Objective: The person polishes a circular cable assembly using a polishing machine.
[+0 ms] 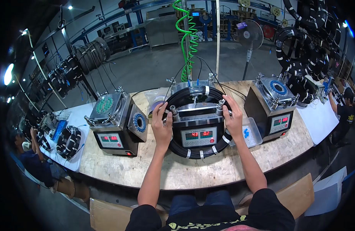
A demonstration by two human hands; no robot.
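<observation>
A coil of black cable [201,154], bound with white tape bands, stands around the middle machine [196,127], whose lit red digits show on its front panel. My left hand [162,125] is at the coil's left side, its fingers bent around the cable near a metal knob. On the right side, my right hand [233,118] has its fingers over the cable beside another knob. Both palms partly hide the coil. Thin cable ends with blue tips rise at the top of the machine.
Similar machines stand at left [114,127] and right [271,107] on the wooden table [177,173]. A clear plastic tray [252,133] lies right of the coil. Green coiled hoses [183,38] hang behind. Co-workers are at far left [33,161] and far right [345,111].
</observation>
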